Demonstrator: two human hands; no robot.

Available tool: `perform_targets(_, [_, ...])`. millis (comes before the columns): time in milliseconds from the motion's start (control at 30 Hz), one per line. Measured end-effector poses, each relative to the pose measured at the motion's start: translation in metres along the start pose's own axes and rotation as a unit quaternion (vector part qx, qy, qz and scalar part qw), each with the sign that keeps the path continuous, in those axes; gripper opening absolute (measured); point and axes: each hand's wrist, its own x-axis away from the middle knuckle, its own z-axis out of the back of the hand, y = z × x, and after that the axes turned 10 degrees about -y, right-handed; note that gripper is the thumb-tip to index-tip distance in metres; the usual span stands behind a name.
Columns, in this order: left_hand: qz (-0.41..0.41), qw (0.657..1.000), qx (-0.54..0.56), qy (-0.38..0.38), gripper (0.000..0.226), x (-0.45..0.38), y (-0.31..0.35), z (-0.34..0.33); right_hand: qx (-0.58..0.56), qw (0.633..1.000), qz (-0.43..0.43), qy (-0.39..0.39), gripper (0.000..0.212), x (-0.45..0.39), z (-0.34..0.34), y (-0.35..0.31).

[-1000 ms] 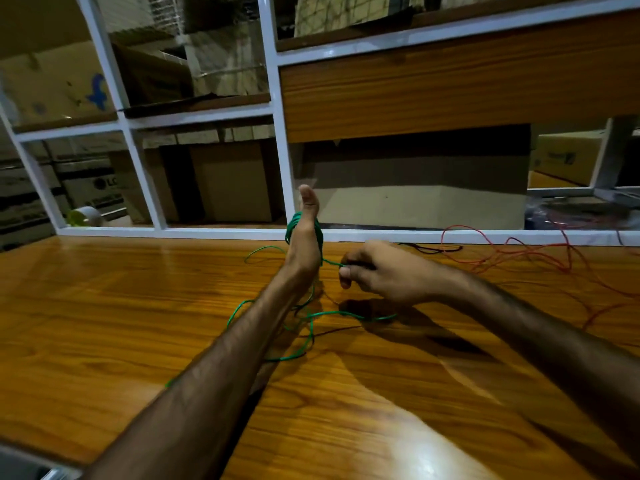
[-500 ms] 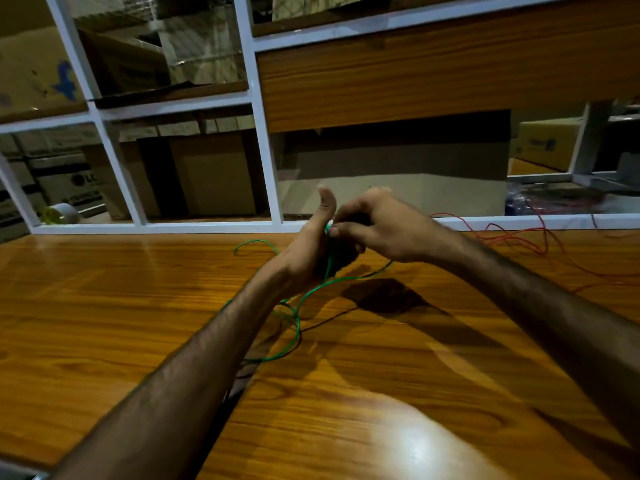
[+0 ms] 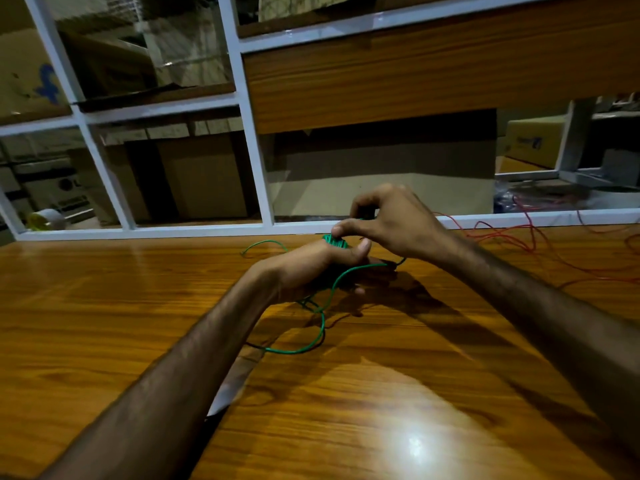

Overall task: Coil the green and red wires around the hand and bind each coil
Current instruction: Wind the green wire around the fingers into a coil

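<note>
Green wire [image 3: 327, 308] wound in a tight bundle across the left hand [image 3: 311, 268], between thumb and palm, with a loose tail curving down off the hand onto the tabletop [image 3: 104, 306] and looping back toward the wrist. Carried up and over since a second ago: then pinched low beside the left wrist by the right hand [image 3: 388, 223], now brought to the top of the bundle and laid there, one more turn added. Right hand closed in a pinch of thumb and forefinger on the wire just above the coil [image 3: 334, 241], remaining fingers curled over. Left hand turned flatter than before, thumb no longer pointing up but lying sideways over the strands, fingers bent round the bundle and gripping it. Much less slack left on the tabletop than a second ago, so winding of this wire judged near its end, binding not yet begun. Short free end [image 3: 258, 244] visible beyond the left hand, lying on the wood. Red wire [image 3: 519, 237] untouched, sprawled in loose loops at the far right of the tabletop, well apart from both hands, its coil judged entirely to come.
</note>
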Motion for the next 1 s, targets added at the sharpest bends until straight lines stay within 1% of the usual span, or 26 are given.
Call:
perform_targets(100, [0.002,0.999,0.030,-0.027,0.050,0.004,0.002,0.001,-0.049,0.999,-0.003,-0.012,0.042,0.001,-0.003,0.010])
perform_targets(167, [-0.017,0.996,0.065,-0.057,0.037,0.008,0.008,-0.003,-0.090,0.996,0.006,-0.024,0.042,0.002,-0.005,0.014])
perform_targets(200, [-0.031,0.994,0.079,-0.063,0.036,0.011,0.011,-0.006,-0.108,0.994,0.012,-0.031,0.043,0.002,-0.008,0.015])
perform_targets(267, [-0.058,0.993,0.087,-0.057,0.035,0.014,0.014,-0.010,-0.152,0.987,0.018,-0.044,0.039,0.002,-0.012,0.016])
perform_targets(333, [-0.074,0.994,0.071,-0.036,0.033,0.017,0.018,-0.012,-0.186,0.981,0.008,-0.057,0.033,0.002,-0.017,0.019])
perform_targets(433, [-0.076,0.996,0.030,-0.024,0.043,0.017,0.017,-0.012,-0.190,0.979,-0.019,-0.070,0.031,0.002,-0.023,0.027])
perform_targets(533, [-0.059,0.998,0.003,-0.036,0.047,0.014,0.014,-0.014,-0.180,0.981,-0.031,-0.064,0.036,0.006,-0.024,0.024])
perform_targets(633, [-0.001,0.997,-0.021,-0.076,0.057,0.010,0.010,-0.021,-0.160,0.987,-0.023,-0.019,0.030,0.006,-0.021,0.023])
perform_targets(700, [0.030,0.993,-0.057,-0.100,0.066,0.007,0.007,-0.026,-0.146,0.989,0.001,0.014,0.035,0.004,-0.017,0.022])
perform_targets(767, [0.043,0.989,-0.074,-0.117,0.071,0.006,0.006,-0.026,-0.136,0.990,0.003,0.030,0.038,0.003,-0.016,0.023])
perform_targets(833, [0.033,0.991,-0.061,-0.113,0.070,0.007,0.007,-0.023,-0.146,0.989,-0.013,0.018,0.033,0.004,-0.018,0.027])
perform_targets(900, [0.005,0.995,-0.045,-0.091,0.069,0.008,0.009,-0.018,-0.177,0.983,-0.045,-0.012,0.030,0.007,-0.023,0.034])
perform_targets(1000, [-0.053,0.998,-0.035,-0.024,0.076,0.005,0.010,-0.012,-0.217,0.969,-0.084,-0.085,0.037,0.011,-0.030,0.034])
